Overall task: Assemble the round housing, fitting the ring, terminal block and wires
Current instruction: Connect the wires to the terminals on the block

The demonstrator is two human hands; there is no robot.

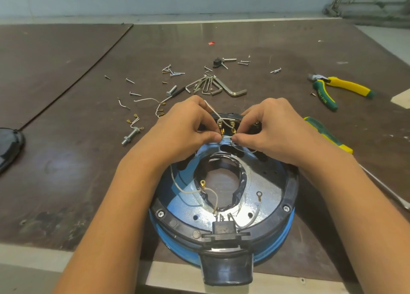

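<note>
Left hand (184, 125) and right hand (268, 127) each pinch the thin white wire (226, 136) over the terminal block (228, 125) at the far rim of the housing (273, 193). Limp and slippery, I'd judge; best held close to its end.

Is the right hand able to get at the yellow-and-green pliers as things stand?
Probably yes. The pliers lie uncovered on the table, beyond the right hand and to its right, with nothing between. But its fingers pinch a white wire, which it must release first.

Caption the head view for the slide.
Left hand and right hand pinch white wire at terminal block on blue housing.
</note>
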